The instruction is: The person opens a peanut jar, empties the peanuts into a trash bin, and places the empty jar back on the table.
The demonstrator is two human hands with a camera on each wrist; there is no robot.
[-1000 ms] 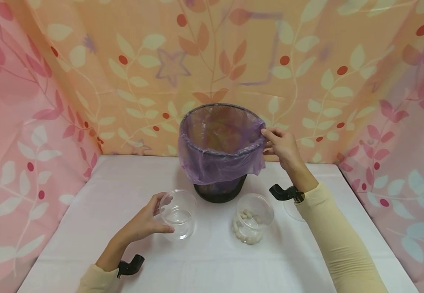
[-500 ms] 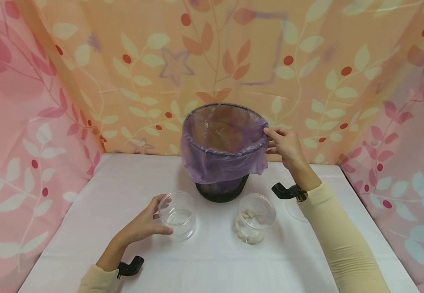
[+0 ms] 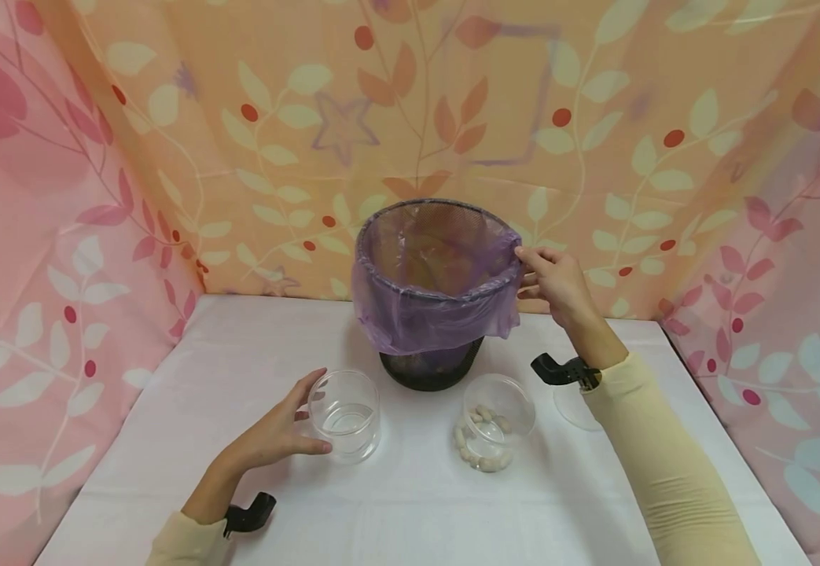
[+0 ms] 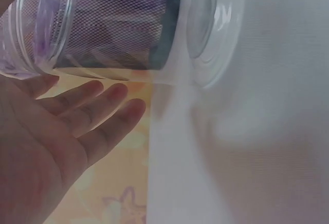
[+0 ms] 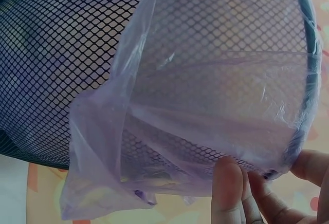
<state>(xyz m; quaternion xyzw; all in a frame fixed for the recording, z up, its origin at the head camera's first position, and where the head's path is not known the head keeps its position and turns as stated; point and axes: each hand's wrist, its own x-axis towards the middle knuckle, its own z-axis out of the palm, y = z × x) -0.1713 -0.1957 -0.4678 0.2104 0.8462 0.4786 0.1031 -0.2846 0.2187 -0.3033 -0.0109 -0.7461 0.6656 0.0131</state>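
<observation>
A clear plastic cup [image 3: 344,420] stands upright on the table in the head view. My left hand [image 3: 278,420] curves loosely about its left side, thumb in front and fingers behind. In the left wrist view the left fingers [image 4: 105,131] are spread and nearly straight beside the cup. Further back is a black mesh wastebasket [image 3: 429,371], lined with a thin purple bin bag [image 3: 424,322] folded over the rim. My right hand [image 3: 557,284] pinches the bag at the right side of that rim. The other right fingers [image 5: 226,183] lie against its outside.
A second clear cup [image 3: 512,401] with several pale, oblong pieces [image 3: 468,446] in it stands right of the middle. Near the right forearm a clear round lid-like disc [image 3: 574,410] lies partly hidden. Patterned cloth [image 3: 275,181] encloses the white table [image 3: 410,519].
The whole head view has shifted slightly to the right. Both hands keep almost the same places, the left at the cup and the right at the basket's rim.
</observation>
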